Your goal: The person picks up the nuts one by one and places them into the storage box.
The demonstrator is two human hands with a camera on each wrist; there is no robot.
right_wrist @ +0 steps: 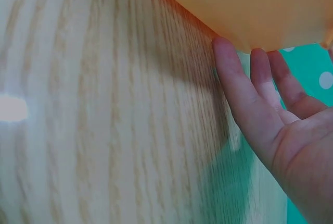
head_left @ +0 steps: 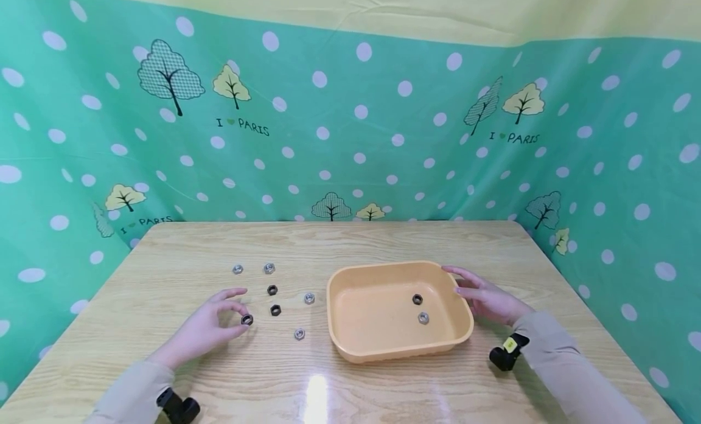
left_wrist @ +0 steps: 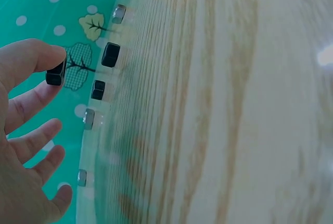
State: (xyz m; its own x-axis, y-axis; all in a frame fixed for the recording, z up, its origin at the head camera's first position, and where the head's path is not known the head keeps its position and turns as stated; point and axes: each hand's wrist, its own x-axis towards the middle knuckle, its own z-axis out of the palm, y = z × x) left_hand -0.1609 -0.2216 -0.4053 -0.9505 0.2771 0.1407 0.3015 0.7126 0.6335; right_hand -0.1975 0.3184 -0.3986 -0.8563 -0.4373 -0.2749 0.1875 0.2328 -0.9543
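My left hand [head_left: 205, 330] pinches a black hex nut [head_left: 247, 319] between thumb and index finger, with the other fingers spread. In the left wrist view this nut [left_wrist: 55, 73] shows its dark side faces at the fingertips. Just beyond lie two black nuts [head_left: 275, 310] and several silver nuts [head_left: 309, 298] on the table. At the right, my right hand [head_left: 490, 299] touches the end of a pale orange plastic basin [head_left: 394, 353], its fingers fairly straight. The right wrist view has those fingertips against the basin's outer wall [right_wrist: 244, 10]. Inside the basin are one black nut [head_left: 417, 298] and one silver nut [head_left: 423, 318].
The light wood-grain table [head_left: 246, 381] reaches back to a green dotted curtain [head_left: 339, 120] that also hangs along both sides. Small black cameras [head_left: 506, 354] are strapped to both wrists.
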